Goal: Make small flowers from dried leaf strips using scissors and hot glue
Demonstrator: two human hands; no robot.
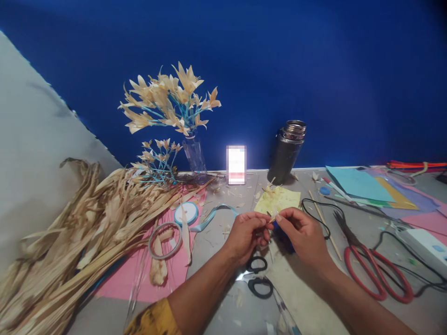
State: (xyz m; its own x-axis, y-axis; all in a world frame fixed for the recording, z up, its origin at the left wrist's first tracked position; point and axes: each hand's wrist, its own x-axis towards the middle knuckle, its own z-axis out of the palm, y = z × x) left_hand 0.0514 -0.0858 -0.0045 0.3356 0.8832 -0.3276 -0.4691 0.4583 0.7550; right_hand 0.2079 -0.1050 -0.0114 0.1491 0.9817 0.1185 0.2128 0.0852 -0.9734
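Head view shows us a small pale piece (273, 218) between our fingertips, above the tabletop (209, 274), near the yellow paper (289, 196). Its long axis seems slanted, lower left to upper right; which end is the tip, we cannot tell. Our left hand (246, 235) and right hand (303, 232) both pinch it, fingers curled in. We judge it unfinished. Farther out, blue-stemmed flowers (169, 95) look complete in a clear vase (194, 157), while plenty of loose husks (87, 232) lie unshaped.
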